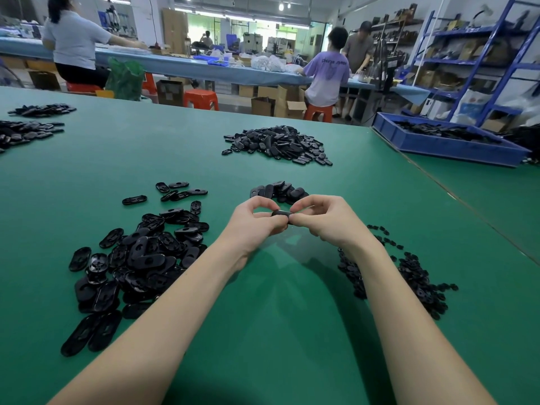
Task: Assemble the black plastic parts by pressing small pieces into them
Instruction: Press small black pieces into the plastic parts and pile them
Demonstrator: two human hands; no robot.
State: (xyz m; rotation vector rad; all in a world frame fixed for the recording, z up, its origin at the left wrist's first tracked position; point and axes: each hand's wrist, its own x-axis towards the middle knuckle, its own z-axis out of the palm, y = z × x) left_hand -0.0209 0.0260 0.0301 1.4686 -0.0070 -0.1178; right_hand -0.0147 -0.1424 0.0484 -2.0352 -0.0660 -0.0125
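Pinched between the curled fingers of the left hand [253, 220] and right hand [318, 216], one black plastic part [281, 213] is held above the green worktop [277, 317], with loose piles of parts [140, 252] and small pieces [409, 273] noted alongside.

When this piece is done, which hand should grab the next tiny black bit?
Probably the right hand. The pile of small pieces lies on the table just beside the right forearm, while the left hand sits nearer the big oval parts. Both hands now pinch one black part.
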